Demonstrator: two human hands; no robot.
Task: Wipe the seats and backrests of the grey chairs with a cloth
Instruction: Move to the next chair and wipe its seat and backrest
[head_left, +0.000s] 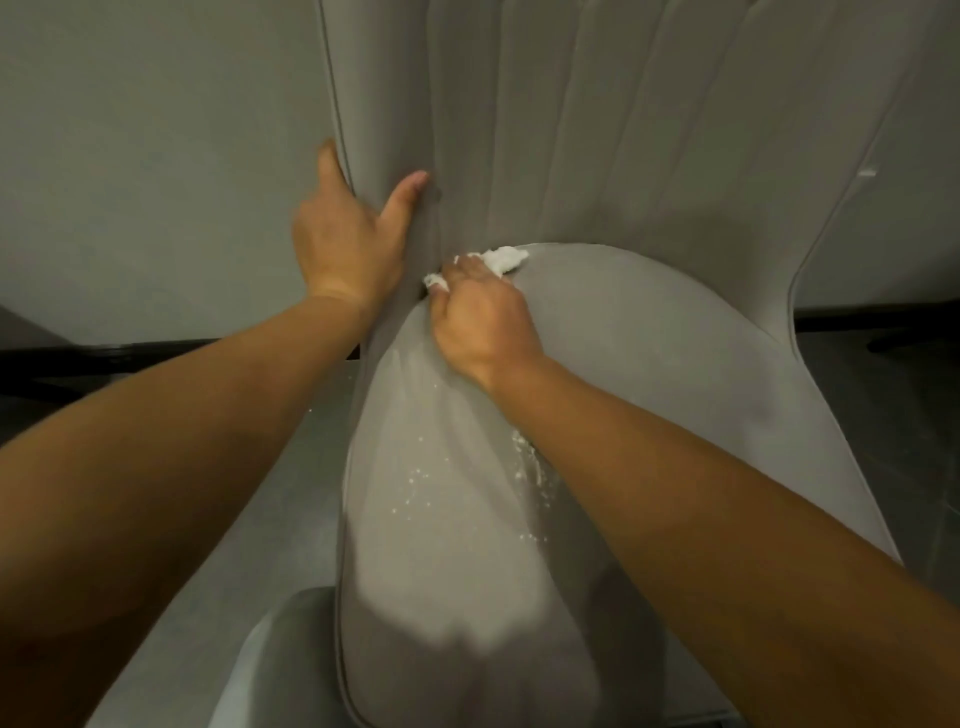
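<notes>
Two hands: left hand (345, 244), right hand (480, 317). One white cloth (501, 258). Two grey chairs: one chair (649, 364), a second chair (270, 670) partly visible.

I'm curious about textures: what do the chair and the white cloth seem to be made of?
Chair: looks like smooth matte grey upholstery, possibly faux leather, with piped edges and stitched channels. Cloth: seems paper tissue, since white crumbs litter the seat.

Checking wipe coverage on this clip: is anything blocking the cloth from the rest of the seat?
Nothing solid. The right hand holds the cloth at the seat's rear crease; only white crumbs lie on the seat. The left hand grips the backrest edge.
</notes>
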